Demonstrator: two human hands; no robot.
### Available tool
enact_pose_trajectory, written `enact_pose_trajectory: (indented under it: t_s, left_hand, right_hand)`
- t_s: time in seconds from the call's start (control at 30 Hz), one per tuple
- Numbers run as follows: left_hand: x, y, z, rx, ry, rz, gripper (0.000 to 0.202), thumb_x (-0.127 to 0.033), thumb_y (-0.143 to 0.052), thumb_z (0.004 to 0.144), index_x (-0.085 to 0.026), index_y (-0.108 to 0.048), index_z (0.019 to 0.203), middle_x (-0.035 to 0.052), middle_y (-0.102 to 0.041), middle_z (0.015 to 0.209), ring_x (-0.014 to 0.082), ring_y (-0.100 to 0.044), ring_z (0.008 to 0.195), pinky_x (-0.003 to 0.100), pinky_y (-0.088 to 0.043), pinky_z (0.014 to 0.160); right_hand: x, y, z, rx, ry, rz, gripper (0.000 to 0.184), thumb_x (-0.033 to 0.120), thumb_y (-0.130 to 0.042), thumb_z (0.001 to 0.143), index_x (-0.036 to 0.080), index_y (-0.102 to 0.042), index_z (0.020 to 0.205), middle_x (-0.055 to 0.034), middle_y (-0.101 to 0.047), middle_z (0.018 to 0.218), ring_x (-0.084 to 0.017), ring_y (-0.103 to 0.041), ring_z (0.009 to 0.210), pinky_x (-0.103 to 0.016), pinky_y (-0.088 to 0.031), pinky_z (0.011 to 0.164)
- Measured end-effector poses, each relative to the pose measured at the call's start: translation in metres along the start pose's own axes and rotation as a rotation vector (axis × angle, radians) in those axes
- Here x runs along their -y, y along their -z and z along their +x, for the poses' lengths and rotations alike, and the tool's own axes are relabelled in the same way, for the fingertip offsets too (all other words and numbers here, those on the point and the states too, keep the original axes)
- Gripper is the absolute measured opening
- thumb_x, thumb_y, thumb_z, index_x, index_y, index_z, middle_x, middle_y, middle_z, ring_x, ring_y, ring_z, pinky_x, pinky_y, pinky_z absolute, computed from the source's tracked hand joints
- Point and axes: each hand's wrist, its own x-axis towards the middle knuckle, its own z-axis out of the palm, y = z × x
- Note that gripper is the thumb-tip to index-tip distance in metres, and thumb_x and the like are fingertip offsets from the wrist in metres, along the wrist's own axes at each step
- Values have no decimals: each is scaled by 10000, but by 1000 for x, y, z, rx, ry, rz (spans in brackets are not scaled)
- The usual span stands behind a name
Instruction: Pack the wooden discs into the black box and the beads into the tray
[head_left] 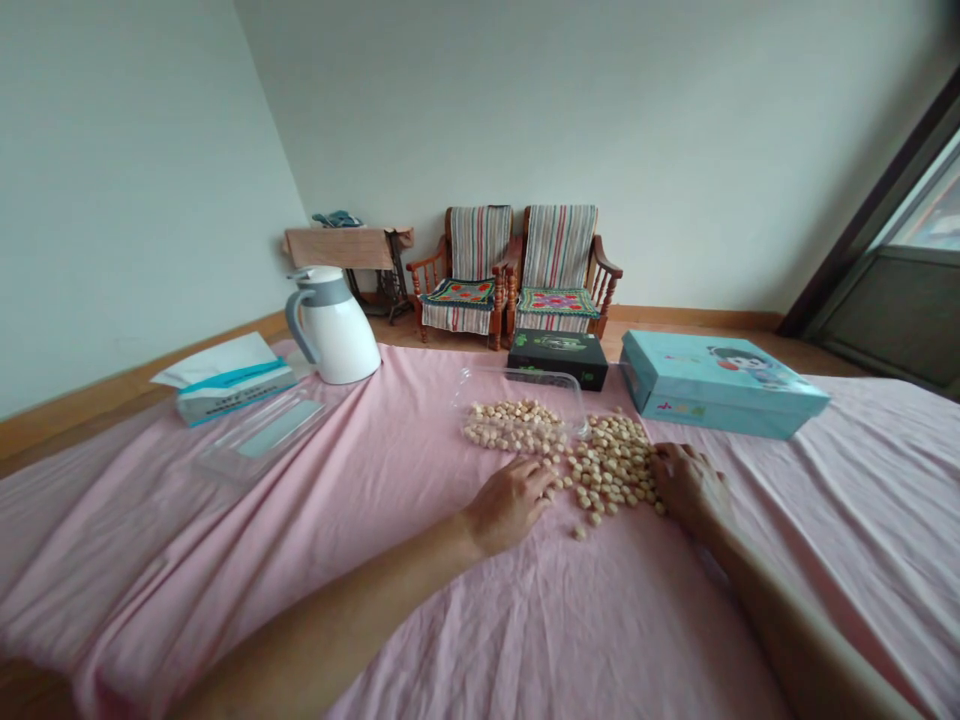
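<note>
A loose pile of small, pale tan nuts [611, 465] lies on the pink cloth in front of me. My left hand [510, 503] rests at the pile's near left edge, its slightly parted fingers touching or close to a few nuts. On the other side, my right hand [691, 487] lies palm down with fingers apart, fingertips against the right edge of the pile. Behind my left hand, a clear plastic box [517, 395] holds more of the nuts. Neither hand visibly grips anything; both palms are hidden.
A black box [559, 360] and a light blue box [720, 385] stand behind the nuts. Leftward are a white-and-grey jug [341, 335], a tissue pack [236, 385] and a clear plastic lid [274, 430]. Two wooden armchairs [559, 250] stand beyond the pink cloth [360, 500].
</note>
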Motion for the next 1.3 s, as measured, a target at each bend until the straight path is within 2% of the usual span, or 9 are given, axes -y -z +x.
enact_pose_trajectory:
  t_s: [0.27,0.4,0.53,0.67,0.87,1.03,1.1,1.2,1.3]
  left_hand:
    - [0,-3,1,-18,2,-13,58,-106,-538,825,-164,-534,824,29,-584,869,160,-546,841,263,-439,757]
    - [-5,6,3,-51,-28,-46,95,-73,-521,799,-168,-532,797,15,-572,813,138,-542,761,237,-422,682]
    - [-2,35,20,-248,15,-71,91,-86,-536,794,-173,-552,818,7,-576,802,123,-544,721,223,-421,638]
    - [17,61,43,-496,99,-47,107,-88,-570,777,-173,-573,842,6,-589,804,116,-557,705,221,-440,627]
    - [49,73,47,-562,141,35,166,-85,-576,782,-174,-609,919,14,-607,853,115,-578,703,239,-484,665]
    - [38,75,34,-653,144,218,214,-163,-543,847,-181,-587,1056,60,-561,1024,132,-592,789,261,-497,710]
    - [26,67,29,-593,64,235,153,-189,-497,887,-172,-595,1004,58,-569,972,144,-593,824,267,-495,739]
    - [9,45,22,-288,-77,207,154,-159,-447,909,-165,-600,896,42,-584,865,152,-593,842,272,-488,766]
    - [4,17,15,-46,-44,173,140,-138,-459,896,-164,-593,868,38,-585,871,151,-591,802,265,-485,716]
  right_hand:
    - [1,2,-1,-11,1,11,391,348,-315,914,182,-584,1146,-111,-588,1204,-275,-517,1098,-416,-372,860]
    - [0,0,0,-12,2,6,384,343,-321,913,189,-585,1145,-107,-590,1192,-269,-522,1086,-407,-372,845]
    - [-2,-2,2,-6,14,9,376,331,-328,913,188,-587,1145,-111,-595,1174,-258,-518,1082,-384,-368,830]
    - [-2,-3,2,-14,5,7,370,321,-324,916,186,-584,1142,-111,-597,1168,-253,-522,1070,-376,-364,820]
    - [0,-1,1,-28,-3,14,363,336,-325,917,190,-589,1119,-103,-599,1167,-254,-521,1073,-381,-356,830]
    - [1,0,2,-13,-11,15,371,324,-331,914,188,-583,1151,-110,-592,1188,-257,-515,1083,-388,-354,839]
    - [1,-1,3,-2,-14,16,376,327,-338,911,189,-582,1162,-114,-586,1199,-262,-509,1093,-395,-353,846]
    - [1,-1,3,6,-15,16,382,331,-341,910,190,-578,1174,-115,-579,1215,-266,-504,1099,-402,-353,853]
    - [0,-2,3,11,-18,11,383,330,-337,914,191,-576,1179,-113,-578,1219,-263,-502,1102,-398,-353,855]
